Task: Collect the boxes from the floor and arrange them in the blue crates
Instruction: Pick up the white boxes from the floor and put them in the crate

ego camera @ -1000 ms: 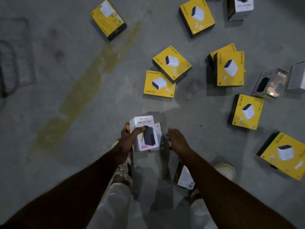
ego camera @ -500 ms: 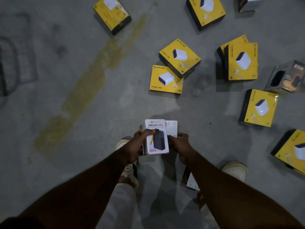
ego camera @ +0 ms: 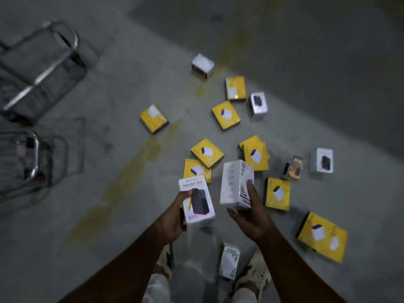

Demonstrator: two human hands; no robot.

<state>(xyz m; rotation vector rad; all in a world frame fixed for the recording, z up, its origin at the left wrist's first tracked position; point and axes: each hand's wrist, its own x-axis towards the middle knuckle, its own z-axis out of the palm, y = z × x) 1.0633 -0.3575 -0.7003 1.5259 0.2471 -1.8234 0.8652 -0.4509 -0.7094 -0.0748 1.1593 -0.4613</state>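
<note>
Now that I've split the pair, left hand point(ego camera: 172, 217) grips the Halley box point(ego camera: 197, 200), right hand point(ego camera: 251, 215) clamps the white box point(ego camera: 236, 184); more yellow boxes point(ego camera: 207, 153) at twelve o'clock.

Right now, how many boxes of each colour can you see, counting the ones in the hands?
Yellow boxes: 9 (one is half hidden under another)
White boxes: 6 (one in the left hand, one in the right hand, four on the floor)
Dark box: 1
Total: 16
</note>
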